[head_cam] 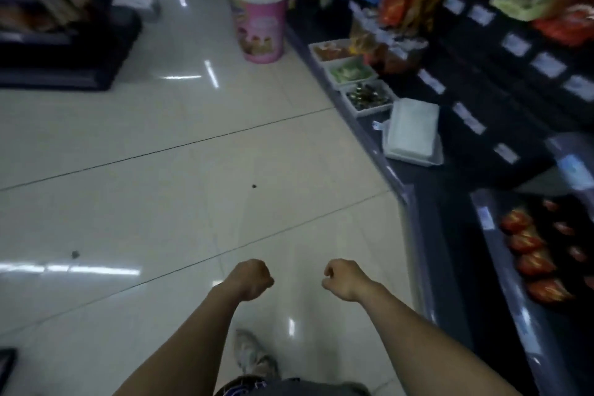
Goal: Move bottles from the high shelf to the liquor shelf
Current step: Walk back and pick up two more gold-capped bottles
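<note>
Pale floor tiles (pixel 160 154) lay ahead as you walked, left hand (pixel 254 280) and right hand (pixel 342 280) curled into empty fists, well advised to loosen both before any bottle.

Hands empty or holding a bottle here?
Empty. The left hand and right hand are both curled into fists above the tiled floor, with nothing gripped in either.
</note>
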A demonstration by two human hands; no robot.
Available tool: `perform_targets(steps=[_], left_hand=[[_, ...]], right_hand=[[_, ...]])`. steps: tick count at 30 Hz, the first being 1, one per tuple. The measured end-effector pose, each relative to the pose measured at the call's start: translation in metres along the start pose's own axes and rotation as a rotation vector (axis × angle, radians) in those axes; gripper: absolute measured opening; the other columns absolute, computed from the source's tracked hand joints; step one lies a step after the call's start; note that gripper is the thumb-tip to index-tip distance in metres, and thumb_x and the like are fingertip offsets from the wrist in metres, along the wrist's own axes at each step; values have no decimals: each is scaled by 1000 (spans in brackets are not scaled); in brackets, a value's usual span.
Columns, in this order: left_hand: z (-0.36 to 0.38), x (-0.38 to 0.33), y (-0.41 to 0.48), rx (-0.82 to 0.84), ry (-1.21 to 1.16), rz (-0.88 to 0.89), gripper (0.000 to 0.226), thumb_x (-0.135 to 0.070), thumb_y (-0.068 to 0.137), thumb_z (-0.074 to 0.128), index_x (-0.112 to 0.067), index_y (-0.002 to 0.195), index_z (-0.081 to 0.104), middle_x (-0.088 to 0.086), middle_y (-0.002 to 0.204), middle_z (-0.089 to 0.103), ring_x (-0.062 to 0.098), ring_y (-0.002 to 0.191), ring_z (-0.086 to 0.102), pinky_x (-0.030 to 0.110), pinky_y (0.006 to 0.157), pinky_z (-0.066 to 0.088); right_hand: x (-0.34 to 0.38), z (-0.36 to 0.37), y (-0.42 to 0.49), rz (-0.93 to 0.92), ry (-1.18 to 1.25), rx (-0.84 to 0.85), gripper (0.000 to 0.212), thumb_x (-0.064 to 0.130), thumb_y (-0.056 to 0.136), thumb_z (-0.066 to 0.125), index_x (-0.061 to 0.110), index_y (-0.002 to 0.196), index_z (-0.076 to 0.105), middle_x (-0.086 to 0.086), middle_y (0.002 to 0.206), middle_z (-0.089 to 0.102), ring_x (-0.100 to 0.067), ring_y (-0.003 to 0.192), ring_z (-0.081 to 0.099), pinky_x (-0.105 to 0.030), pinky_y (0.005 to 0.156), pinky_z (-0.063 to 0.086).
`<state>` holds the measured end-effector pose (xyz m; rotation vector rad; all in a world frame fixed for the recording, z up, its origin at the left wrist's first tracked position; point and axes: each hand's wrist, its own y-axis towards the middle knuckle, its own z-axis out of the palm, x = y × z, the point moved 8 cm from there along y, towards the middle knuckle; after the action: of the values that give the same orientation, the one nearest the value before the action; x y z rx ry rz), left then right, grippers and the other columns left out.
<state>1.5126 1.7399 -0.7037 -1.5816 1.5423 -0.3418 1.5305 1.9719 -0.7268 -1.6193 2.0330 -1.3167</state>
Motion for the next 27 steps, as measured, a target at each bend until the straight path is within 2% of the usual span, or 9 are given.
perform_targets(steps=[5,9,12,18,22,25,27], left_hand=[[-97,137,-1,-185,-283,-162,27,-28,93,63,-10,111,73,10,114,72,28,109,65,29,85,49],[-162,219,12,-262,-484,-209,28,-29,92,63,-18,118,70,6,118,70,20,99,61,24,79,44],[-219,273,29,-346,-619,-232,31,-29,92,63,-20,121,68,3,116,70,17,97,61,24,79,43],[-378,397,67,-499,-748,-306,32,-32,94,62,-23,125,65,-3,110,67,13,94,62,23,73,45],[-485,496,67,-612,-788,-426,31,-33,94,61,-25,123,66,-3,111,66,15,96,62,28,82,50],[-549,567,63,-705,-860,-469,29,-33,94,62,-24,121,66,-3,111,67,11,91,61,19,68,45],[-584,616,66,-743,-901,-492,28,-35,94,63,-24,120,66,-6,108,66,12,93,61,22,70,46]], right_hand=[[193,18,64,-171,-100,50,45,38,92,64,16,131,65,-8,135,64,-24,119,60,-24,93,45],[334,29,101,-332,-173,90,46,36,94,63,15,136,61,-7,136,63,-21,119,60,-27,100,47],[432,34,136,-426,-226,113,44,32,94,64,15,134,63,-6,133,65,-20,116,62,-26,97,49],[648,31,232,-596,-263,134,41,31,93,66,14,131,66,-5,128,68,-21,113,63,-29,96,50],[802,32,279,-681,-277,185,38,31,90,67,18,126,68,0,120,69,-16,103,61,-24,87,45],[910,40,302,-743,-296,220,35,30,89,68,19,123,69,4,113,68,-14,102,62,-21,84,42],[979,54,318,-782,-313,245,34,31,89,68,20,122,70,6,113,69,-12,100,63,-20,83,42]])
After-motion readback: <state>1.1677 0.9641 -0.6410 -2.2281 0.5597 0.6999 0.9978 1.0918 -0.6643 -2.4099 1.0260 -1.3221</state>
